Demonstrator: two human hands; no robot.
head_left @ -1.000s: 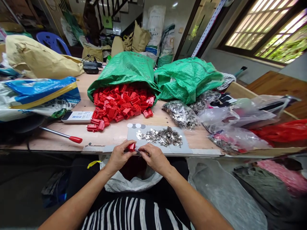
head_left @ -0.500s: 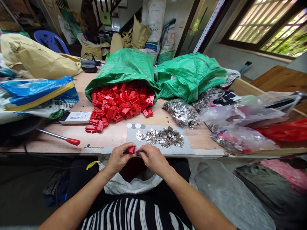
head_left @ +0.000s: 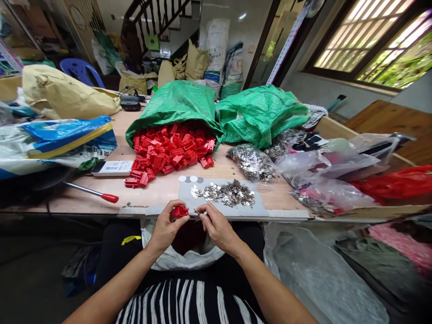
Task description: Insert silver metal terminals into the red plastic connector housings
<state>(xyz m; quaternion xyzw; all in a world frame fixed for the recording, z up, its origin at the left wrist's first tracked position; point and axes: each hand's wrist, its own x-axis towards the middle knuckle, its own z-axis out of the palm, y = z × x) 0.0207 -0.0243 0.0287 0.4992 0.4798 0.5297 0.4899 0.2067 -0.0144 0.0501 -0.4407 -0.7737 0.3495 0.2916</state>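
Between its thumb and fingers, my left hand grips a red plastic part at the table's front edge. A short gap to the right, my right hand pinches a small metal piece, its tip pointing toward the red part without touching it. Just beyond the hands lies a pile of small flat metal pieces on a grey sheet. Many more red plastic parts spill from the mouth of a green woven bag. Below my hands, an open white sack sits at my lap.
At the right stand a second green bag, a clear bag of metal pieces and plastic bags in a tray. On the left are a red-tipped lever, a white box and a blue-white bag.
My hands were together at the red part; now they are apart, the right one holding a metal piece away from it. The red part has turned in my left hand. The view tilted up slightly.
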